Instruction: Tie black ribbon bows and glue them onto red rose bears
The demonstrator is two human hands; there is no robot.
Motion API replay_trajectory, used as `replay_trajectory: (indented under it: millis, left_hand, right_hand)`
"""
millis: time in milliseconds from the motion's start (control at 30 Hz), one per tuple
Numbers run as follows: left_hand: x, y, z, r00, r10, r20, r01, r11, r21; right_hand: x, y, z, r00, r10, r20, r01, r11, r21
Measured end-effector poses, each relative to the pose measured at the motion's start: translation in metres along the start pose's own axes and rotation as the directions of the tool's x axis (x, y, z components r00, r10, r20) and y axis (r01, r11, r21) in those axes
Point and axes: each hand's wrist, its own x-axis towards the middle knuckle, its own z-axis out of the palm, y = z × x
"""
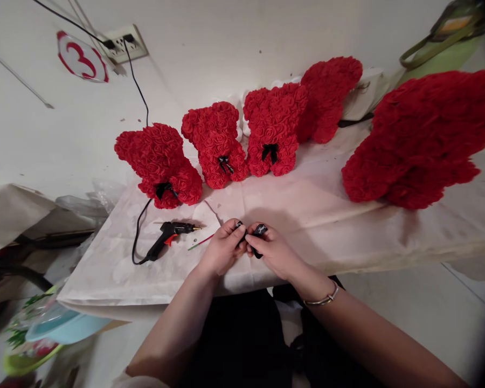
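Both hands meet over the front edge of the table, pinching a black ribbon (260, 230) with white lettering, folded into loops. My left hand (225, 247) is closed on its left part, my right hand (270, 245) on its right part. Left of them a black glue gun (166, 237) with a red trigger lies on its side, nozzle toward my left hand. A thin red and green stick (200, 242) lies between the nozzle and that hand. Behind stand red rose bears (214, 137), several wearing black bows (270, 153) on their fronts.
A larger-looking red rose bear (412, 145) stands at the right. The glue gun's cord (136, 231) runs back behind the leftmost bear. A wall socket (125, 44) holds two plugs. Basins (70, 326) stand low at the left, and a green bag (448, 54) sits at the back right.
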Motion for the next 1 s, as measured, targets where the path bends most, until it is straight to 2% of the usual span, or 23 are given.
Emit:
replay_trajectory:
  millis: [167, 600, 767, 1000]
  left_hand:
    - [0.0004, -0.0001, 0.0014, 0.999, -0.041, 0.01, 0.041, 0.999, 0.034]
    - [-0.0016, -0.0004, 0.0037, 0.997, -0.071, -0.042, 0.07, 0.997, -0.024]
    - [-0.0016, -0.0015, 0.0021, 0.997, -0.042, -0.058, 0.039, 0.998, -0.056]
    - [0.0021, -0.0015, -0.0036, 0.999, -0.037, -0.019, 0.035, 0.994, -0.105]
  right_hand:
    - [-0.0024, -0.0048, -0.0012, 0.999, 0.008, 0.038, -0.005, 0.997, -0.078]
    - [-0.0014, -0.0067, 0.0025, 1.0, -0.016, -0.006, 0.014, 0.983, -0.181]
    - [-0.0043, -0.0053, -0.0005, 1.0, -0.002, -0.01, 0.0, 0.99, -0.138]
    - [-0.0023, -0.0066, -0.001, 0.998, 0.049, -0.035, -0.047, 0.998, 0.033]
